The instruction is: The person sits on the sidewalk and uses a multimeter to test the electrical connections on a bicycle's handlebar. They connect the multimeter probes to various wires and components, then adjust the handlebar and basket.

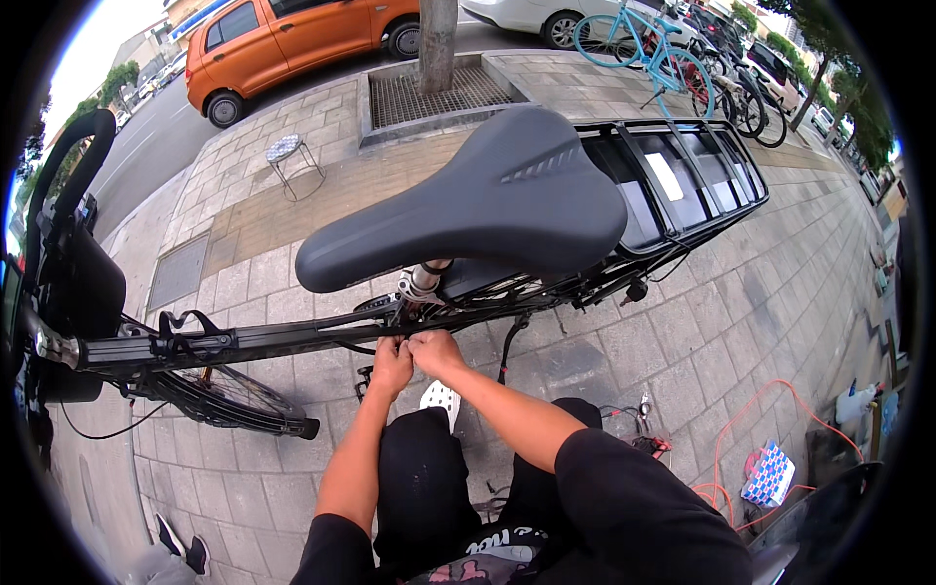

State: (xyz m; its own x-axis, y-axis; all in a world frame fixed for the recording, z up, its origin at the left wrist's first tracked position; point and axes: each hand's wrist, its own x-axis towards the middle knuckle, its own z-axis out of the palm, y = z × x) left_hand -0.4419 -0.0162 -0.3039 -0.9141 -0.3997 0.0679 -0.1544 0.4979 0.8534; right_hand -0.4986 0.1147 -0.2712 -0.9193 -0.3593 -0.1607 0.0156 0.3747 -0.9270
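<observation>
Below the frame of a black bicycle, my left hand and my right hand are side by side, almost touching. Both have their fingers bent and closed together. Whatever they pinch is small and hidden by the fingers and the frame. Just above them is the silver seat clamp on the seat post. The wide dark grey saddle covers much of the bicycle's middle. A black pedal is left of my left hand, and the kickstand hangs to the right.
A black rear rack extends right of the saddle. An orange cable, a checked blue-and-white box and red-handled tools lie on the paving. A small stool and a tree trunk stand beyond. Another person's shoes show lower left.
</observation>
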